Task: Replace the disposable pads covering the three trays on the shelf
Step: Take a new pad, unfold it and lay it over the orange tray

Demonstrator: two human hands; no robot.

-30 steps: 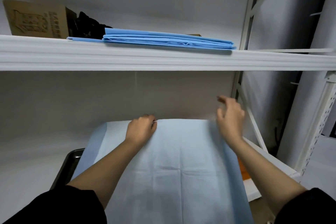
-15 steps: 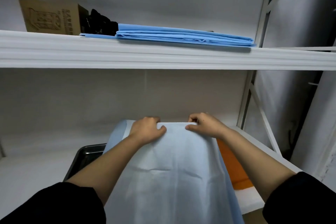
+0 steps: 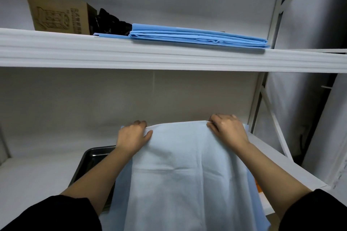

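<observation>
Head cam: both hands are gripping the far edge of a pale blue pad [image 3: 184, 170] that's lying over the lower shelf [image 3: 28, 178]. Left hand [image 3: 132, 138] is pinching the pad's far left corner w/ thumb on top, fingers curled over the edge. Right hand [image 3: 227, 129] is pinching the far right corner, fingers curled. A black tray [image 3: 93, 157] is peeking out left of the pad, partly under it. On the upper shelf [image 3: 169, 58] a stack of folded blue pads [image 3: 199, 36] is sitting beside a cardboard box [image 3: 60, 16]. Black sleeves are covering both upper arms.
</observation>
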